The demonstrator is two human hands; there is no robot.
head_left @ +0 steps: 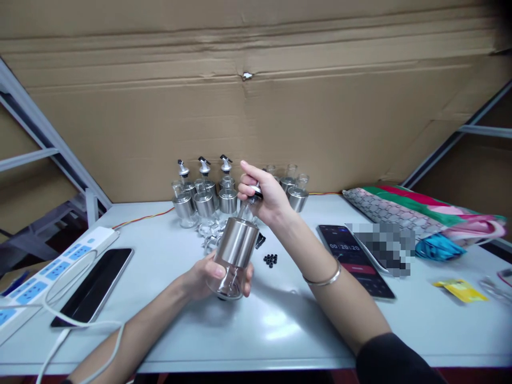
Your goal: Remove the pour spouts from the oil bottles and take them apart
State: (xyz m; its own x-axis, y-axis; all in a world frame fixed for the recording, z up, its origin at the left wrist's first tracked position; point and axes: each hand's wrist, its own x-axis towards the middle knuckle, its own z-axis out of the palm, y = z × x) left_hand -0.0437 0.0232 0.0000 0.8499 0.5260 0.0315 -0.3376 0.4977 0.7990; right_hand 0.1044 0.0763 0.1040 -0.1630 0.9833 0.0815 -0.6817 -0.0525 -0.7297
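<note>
A glass oil bottle with a brushed steel sleeve (239,242) is held tilted above the table, its neck leaning up to the right. My left hand (204,277) is wrapped round its clear glass base. At the neck, my right hand (266,192) is closed round a pour spout, of which only a bit of silver and black shows between the fingers. Behind stand several like bottles (204,205), some with silver and black pour spouts (226,164) on top. Small black rings (271,260) lie in a cluster right of the held bottle, near some black pieces (260,240).
Silver spout parts (208,230) lie behind the held bottle. On the left are a power strip (60,272), a dark phone (96,288) and a white cable. A phone with a timer (354,261), a yellow packet (461,290) and a patterned bag (384,213) occupy the right. Cardboard (160,117) walls the back.
</note>
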